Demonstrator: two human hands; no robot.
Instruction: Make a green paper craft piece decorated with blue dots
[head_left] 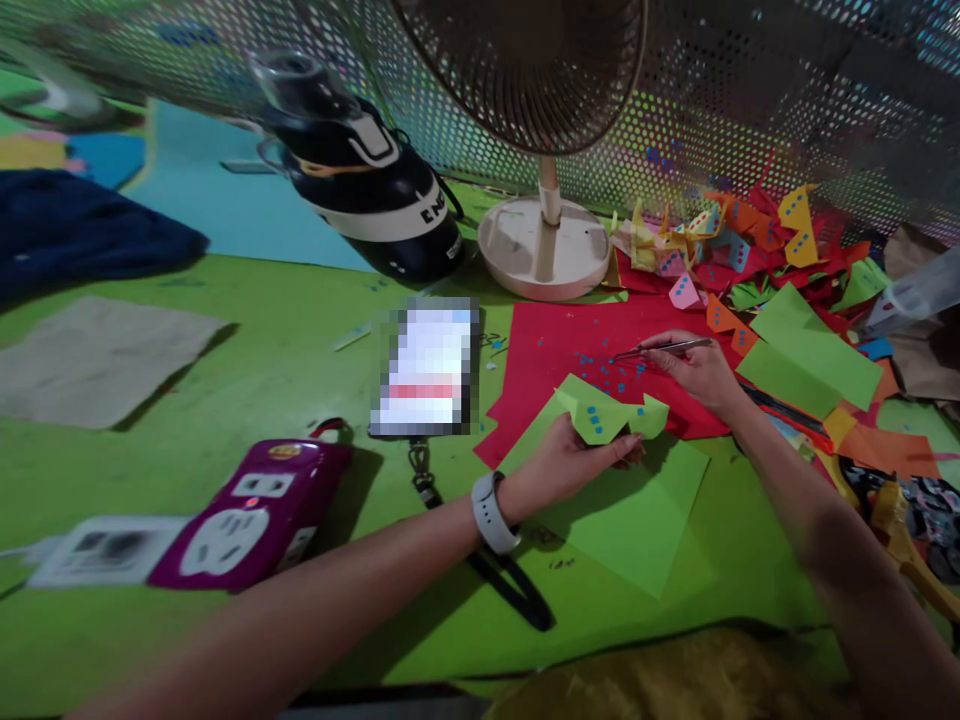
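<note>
My left hand (566,462), with a pale watch band at the wrist, pinches a folded light green paper piece (600,418) that bears several small blue dots. Tweezers (686,346) are held in my right hand (694,372), their tips down among scattered blue bits (604,372) on a red sheet (547,340). Whether the tips grip a bit is too small to tell. Beneath my left hand lies a flat green sheet (652,530), partly over the red one.
A fan (544,250) and a dark bottle (382,200) stand at the back. Folded dotted papers (750,240) pile up at back right. A phone (427,370), its strap, and a purple power strip (259,510) lie left; a grey cloth (105,355) is farther left.
</note>
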